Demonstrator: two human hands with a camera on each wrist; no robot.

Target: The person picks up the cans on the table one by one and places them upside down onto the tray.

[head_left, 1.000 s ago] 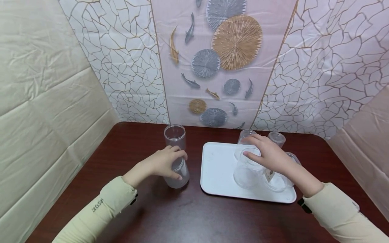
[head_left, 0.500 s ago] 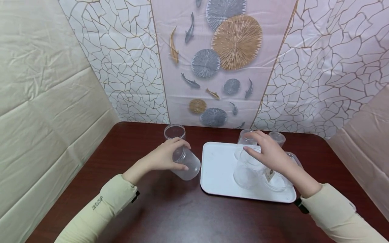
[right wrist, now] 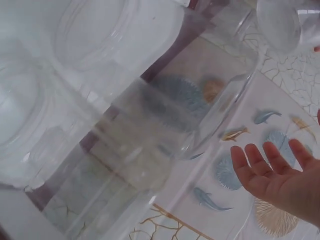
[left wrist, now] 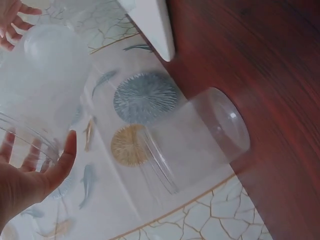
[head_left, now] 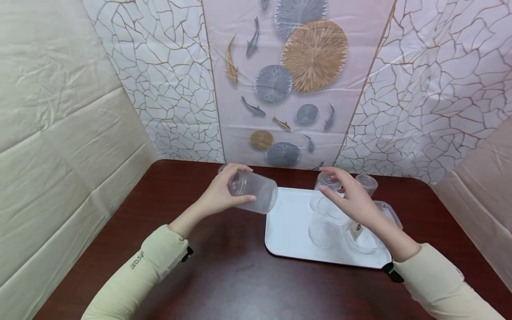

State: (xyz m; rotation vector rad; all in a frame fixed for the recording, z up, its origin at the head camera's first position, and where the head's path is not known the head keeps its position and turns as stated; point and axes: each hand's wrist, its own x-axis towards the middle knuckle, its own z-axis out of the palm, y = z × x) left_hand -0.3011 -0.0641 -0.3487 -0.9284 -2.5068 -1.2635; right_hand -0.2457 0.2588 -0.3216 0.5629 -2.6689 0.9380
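My left hand [head_left: 216, 193] grips a clear plastic jar [head_left: 262, 193] near its rim. The jar lies tilted on its side in the air, base pointing right over the tray's left edge. In the left wrist view, the thumb and fingers [left wrist: 64, 162] curl round the jar's ringed neck. Another clear jar [left wrist: 200, 132] stands upright on the table behind, mostly hidden by my left hand in the head view. My right hand [head_left: 352, 198] hovers over clear jars [head_left: 323, 231] on the white tray [head_left: 286, 242], fingers spread and slightly bent, holding nothing.
More clear containers stand at the tray's back [head_left: 320, 195] and beyond its back right, a small one [head_left: 367, 181]. One container on the tray's right carries a small label [head_left: 355, 230]. The dark red table [head_left: 224, 275] meets a patterned cloth wall [head_left: 284, 153] behind.
My left hand has lifted the jar from the table, turned it from upright onto its side and moved it up and right. My right hand has shifted only slightly.
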